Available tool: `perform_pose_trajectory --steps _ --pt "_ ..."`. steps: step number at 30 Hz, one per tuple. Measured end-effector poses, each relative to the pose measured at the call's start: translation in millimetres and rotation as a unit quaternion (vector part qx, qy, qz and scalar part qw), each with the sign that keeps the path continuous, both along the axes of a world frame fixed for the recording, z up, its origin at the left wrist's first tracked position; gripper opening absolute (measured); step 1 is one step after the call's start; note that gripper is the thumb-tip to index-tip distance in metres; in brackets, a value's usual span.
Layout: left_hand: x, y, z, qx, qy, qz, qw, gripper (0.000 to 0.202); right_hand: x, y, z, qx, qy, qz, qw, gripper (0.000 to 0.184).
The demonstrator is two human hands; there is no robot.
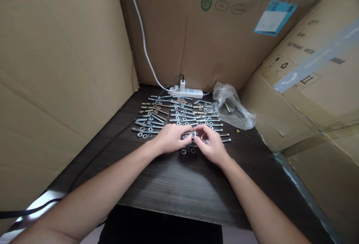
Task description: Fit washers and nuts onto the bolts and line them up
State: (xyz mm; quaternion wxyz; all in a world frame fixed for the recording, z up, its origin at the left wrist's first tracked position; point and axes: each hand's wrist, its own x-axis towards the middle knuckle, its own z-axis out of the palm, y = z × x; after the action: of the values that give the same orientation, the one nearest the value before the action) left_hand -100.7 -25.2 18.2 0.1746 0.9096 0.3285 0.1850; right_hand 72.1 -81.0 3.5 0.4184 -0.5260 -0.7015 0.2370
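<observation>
My left hand (172, 138) is closed on a short silvery bolt (190, 133), pinched between thumb and fingers above the table. Facing it, my right hand (211, 143) is closed with its fingertips around a shiny nut-like piece (195, 133) at the bolt's right end. The fingers partly cover both parts, so I cannot tell how far they are threaded together. Just below the hands lie several loose washers (184, 151). Rows of long metal bolts (182, 120), with nuts and rings among them, spread out beyond my fingers; some are silvery and some brassy.
A white power strip (190, 93) with a plugged-in charger (182, 85) stands behind the rows. A clear plastic bag (234, 105) lies at the right. Cardboard boxes (168, 31) wall in the dark table (179, 184). A black cable (109, 144) crosses the left side.
</observation>
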Motion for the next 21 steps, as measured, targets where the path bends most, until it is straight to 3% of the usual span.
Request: perform_pose_trajectory --steps 6,10,13,16,21 --pt "-0.1 0.8 -1.2 0.007 -0.006 0.011 1.000 0.018 -2.6 0.7 -1.4 0.015 0.001 -0.025 1.000 0.017" --pt "0.2 2.7 -4.2 0.019 -0.011 0.047 0.999 0.021 7.3 1.5 8.4 0.022 -0.026 -0.037 0.999 0.016" --pt "0.6 3.7 -5.8 0.020 -0.015 0.060 0.998 0.022 22.9 -2.8 22.5 -0.049 -0.090 0.039 0.994 0.012" --pt "1.1 3.9 -6.2 0.011 -0.019 0.058 0.998 0.021 33.3 -12.5 32.1 -0.136 -0.173 0.094 0.971 0.011" --pt "2.0 5.0 -6.6 -0.019 -0.017 0.058 0.998 0.019 26.5 -27.5 28.2 -0.168 -0.259 0.105 0.945 0.012"
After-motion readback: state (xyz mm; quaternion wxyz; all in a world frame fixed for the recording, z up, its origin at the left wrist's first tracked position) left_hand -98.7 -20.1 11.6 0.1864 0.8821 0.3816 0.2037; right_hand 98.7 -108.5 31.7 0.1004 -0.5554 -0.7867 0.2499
